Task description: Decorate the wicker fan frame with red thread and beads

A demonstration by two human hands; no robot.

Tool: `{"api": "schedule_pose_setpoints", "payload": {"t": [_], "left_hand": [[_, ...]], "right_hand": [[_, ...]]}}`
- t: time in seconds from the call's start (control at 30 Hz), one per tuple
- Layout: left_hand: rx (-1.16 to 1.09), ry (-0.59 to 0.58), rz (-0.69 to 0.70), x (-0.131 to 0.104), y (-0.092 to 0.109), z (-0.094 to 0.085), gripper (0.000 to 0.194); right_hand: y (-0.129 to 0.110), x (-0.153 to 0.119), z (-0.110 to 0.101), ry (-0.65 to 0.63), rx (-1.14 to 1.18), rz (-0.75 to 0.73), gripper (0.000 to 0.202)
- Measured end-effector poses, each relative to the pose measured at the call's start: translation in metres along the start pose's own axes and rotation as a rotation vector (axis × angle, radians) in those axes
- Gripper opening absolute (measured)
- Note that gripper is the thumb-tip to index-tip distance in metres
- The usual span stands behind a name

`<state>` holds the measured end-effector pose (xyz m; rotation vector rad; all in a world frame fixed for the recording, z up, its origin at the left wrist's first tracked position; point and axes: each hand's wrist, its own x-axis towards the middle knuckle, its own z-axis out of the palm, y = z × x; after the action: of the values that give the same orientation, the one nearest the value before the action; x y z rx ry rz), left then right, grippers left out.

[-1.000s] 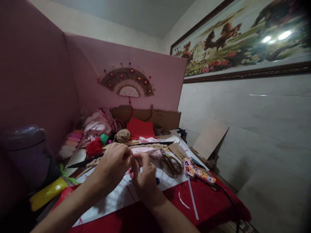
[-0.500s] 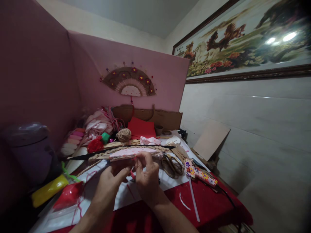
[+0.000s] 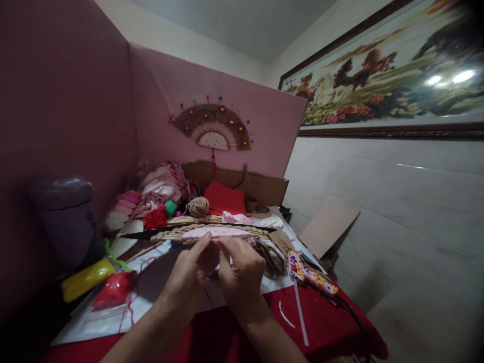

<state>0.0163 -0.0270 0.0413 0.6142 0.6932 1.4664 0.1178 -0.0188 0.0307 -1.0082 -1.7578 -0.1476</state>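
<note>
A handmade fan (image 3: 234, 232) with a braided twine rim, a black strip along its back and pink-dotted cloth at its base is seen nearly edge-on in front of me. My left hand (image 3: 191, 269) is closed at the fan's lower edge, its thumb against the cloth. Right beside it, my right hand (image 3: 242, 267) pinches at the middle of the same edge, fingers curled. Whatever lies between the two sets of fingertips is mostly hidden. Scissors (image 3: 275, 259) lie just right of my right hand, partly covered.
A flowered glue gun (image 3: 312, 276) rests on the red cloth (image 3: 333, 327) at right, a glue stick (image 3: 301, 317) below it. Left are red (image 3: 114, 290) and yellow packets (image 3: 86, 280). Behind sit a twine ball (image 3: 198, 206) and red sheets (image 3: 225, 198). A finished fan (image 3: 215, 126) hangs on the pink board.
My left hand has risen to the fan's lower edge beside my right hand. A red strip seen between the hands is now hidden. The view has shifted slightly left.
</note>
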Motion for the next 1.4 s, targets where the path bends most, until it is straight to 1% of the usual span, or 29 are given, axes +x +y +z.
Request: {"api": "schedule_pose_setpoints", "payload": {"t": [0.07, 0.17, 0.27, 0.43, 0.53, 0.6, 0.77, 0.87, 1.03, 1.1, 1.27, 1.4], "left_hand": [[-0.023, -0.047, 0.010, 0.001, -0.001, -0.001, 0.019], [-0.009, -0.081, -0.009, 0.000, 0.000, 0.001, 0.019], [0.034, -0.072, -0.038, -0.001, 0.002, 0.003, 0.020], [0.035, -0.071, -0.019, -0.002, 0.002, 0.001, 0.017], [0.040, -0.075, -0.038, -0.003, 0.003, -0.001, 0.018], [0.051, -0.079, -0.048, -0.004, 0.004, -0.002, 0.019], [0.058, -0.092, -0.014, -0.006, 0.006, -0.004, 0.028], [0.065, -0.091, -0.024, -0.005, 0.004, -0.007, 0.029], [0.082, -0.075, -0.085, -0.004, 0.001, -0.013, 0.026], [0.066, -0.079, -0.092, -0.003, -0.001, -0.015, 0.025], [0.066, -0.093, -0.102, -0.001, -0.007, -0.022, 0.027], [0.073, -0.106, -0.091, -0.002, -0.009, -0.023, 0.023]], "right_hand": [[-0.001, 0.003, -0.006, -0.024, 0.010, 0.027, 0.018], [0.001, 0.007, -0.010, -0.046, 0.157, 0.142, 0.015], [0.007, 0.008, -0.011, -0.090, 0.330, 0.267, 0.015], [0.010, 0.010, -0.013, -0.136, 0.586, 0.410, 0.011], [0.008, 0.010, -0.014, -0.150, 0.618, 0.403, 0.011], [0.007, 0.010, -0.015, -0.144, 0.564, 0.369, 0.013], [0.005, 0.005, -0.014, -0.130, 0.477, 0.295, 0.018], [0.006, 0.002, -0.013, -0.118, 0.471, 0.293, 0.016], [0.010, 0.000, -0.012, -0.094, 0.458, 0.292, 0.013], [0.011, 0.000, -0.013, -0.103, 0.448, 0.287, 0.015], [0.011, -0.002, -0.017, -0.157, 0.412, 0.271, 0.025], [0.013, -0.007, -0.020, -0.171, 0.436, 0.297, 0.024]]}}
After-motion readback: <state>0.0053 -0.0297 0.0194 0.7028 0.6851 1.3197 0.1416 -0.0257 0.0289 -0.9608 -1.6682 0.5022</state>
